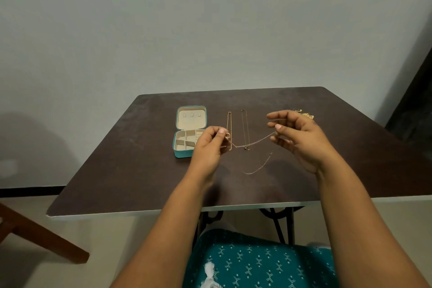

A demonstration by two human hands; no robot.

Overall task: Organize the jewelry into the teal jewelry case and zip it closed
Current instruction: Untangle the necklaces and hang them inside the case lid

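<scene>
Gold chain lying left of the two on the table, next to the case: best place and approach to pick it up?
Take the gold chain at its far end, near the table's back, coming from above with a fingertip pinch. It lies flat and straight, doubled into a narrow strip, so there is no side to get under. Its near end sits under the left hand and the held chain, so the far end is the clearer part.

Dark brown surface (131, 170), pale front edge, black metal legs below. Lying on it: open teal jewelry case (189, 133) at left; gold chain (229, 128) and thinner chain (245, 128) stretched side by side; gold ornaments (306, 115) far right.
</scene>
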